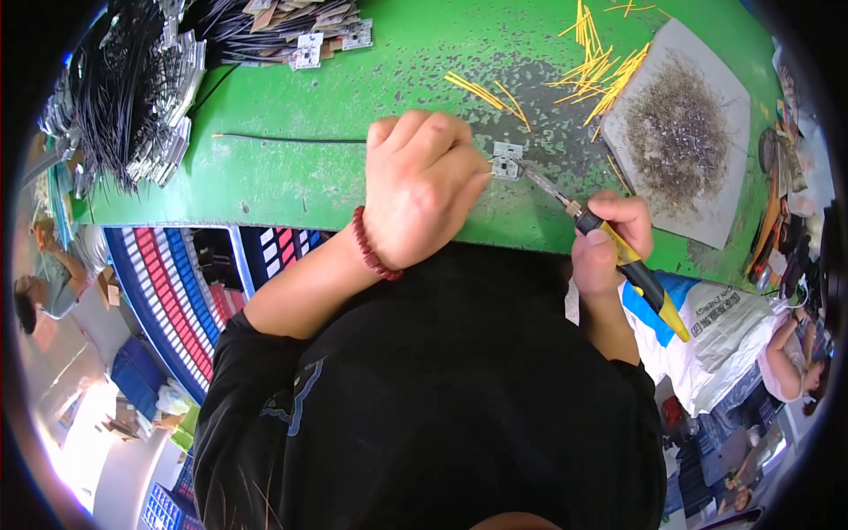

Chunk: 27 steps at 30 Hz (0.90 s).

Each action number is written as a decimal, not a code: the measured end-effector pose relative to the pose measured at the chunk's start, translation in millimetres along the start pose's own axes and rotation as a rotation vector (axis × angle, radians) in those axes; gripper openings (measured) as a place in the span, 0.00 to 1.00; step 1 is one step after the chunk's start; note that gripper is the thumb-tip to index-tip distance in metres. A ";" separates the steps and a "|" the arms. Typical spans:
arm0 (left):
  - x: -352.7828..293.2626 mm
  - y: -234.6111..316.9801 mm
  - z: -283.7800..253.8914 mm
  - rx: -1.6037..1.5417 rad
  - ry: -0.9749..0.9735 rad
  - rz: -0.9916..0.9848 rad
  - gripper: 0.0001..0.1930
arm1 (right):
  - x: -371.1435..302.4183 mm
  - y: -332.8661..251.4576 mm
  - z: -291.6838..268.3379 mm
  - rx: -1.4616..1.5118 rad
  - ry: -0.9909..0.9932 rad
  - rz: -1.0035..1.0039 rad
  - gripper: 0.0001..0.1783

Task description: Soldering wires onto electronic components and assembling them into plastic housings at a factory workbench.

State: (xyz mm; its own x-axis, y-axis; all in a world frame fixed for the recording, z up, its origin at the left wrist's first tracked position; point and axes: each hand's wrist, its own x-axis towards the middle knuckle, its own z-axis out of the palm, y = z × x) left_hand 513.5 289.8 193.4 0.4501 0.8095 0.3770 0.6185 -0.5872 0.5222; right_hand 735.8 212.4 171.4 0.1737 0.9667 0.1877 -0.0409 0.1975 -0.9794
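Observation:
My left hand (422, 187), with a red bead bracelet on its wrist, is closed on a black wire (291, 139) that runs out to the left over the green bench. Its fingertips hold the wire's end at the edge of a small white circuit board (507, 162), which lies flat. My right hand (613, 237) grips a yellow and black soldering iron (645, 284). The iron's tip points up and left and meets or nearly meets the board's right side. My left fingers hide part of the wire.
Yellow thin strips (587, 75) lie scattered at the far right. Beside them is a grey slab (738, 141) covered in dark crumbs. Bundles of black wires with boards (115, 97) fill the far left of the green bench (291, 194). A white bag (724, 331) stands below the right edge.

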 end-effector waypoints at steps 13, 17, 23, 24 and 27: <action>1.9 -5.8 7.5 -0.016 -0.001 0.047 0.07 | 0.5 -4.1 4.0 -0.145 -0.051 0.010 0.21; 3.2 -5.8 6.6 -0.039 -0.019 0.029 0.07 | 2.9 -2.8 5.1 -0.198 -0.061 -0.077 0.20; 2.4 -7.5 7.7 -0.040 -0.011 0.038 0.07 | 3.7 -4.0 6.1 -0.258 -0.094 -0.118 0.18; 2.2 -7.5 6.8 -0.033 -0.020 0.034 0.07 | 4.1 -3.7 6.3 -0.264 -0.117 -0.139 0.17; 2.2 -7.6 5.7 -0.036 -0.026 0.030 0.07 | -3.4 -3.5 2.5 -0.226 -0.084 -0.067 0.18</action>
State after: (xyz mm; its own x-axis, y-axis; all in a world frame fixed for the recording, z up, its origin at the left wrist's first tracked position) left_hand 513.5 296.1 185.9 0.4855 0.7906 0.3732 0.5808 -0.6107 0.5383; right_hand 732.8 208.8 174.3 0.0862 0.9647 0.2488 0.1910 0.2291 -0.9545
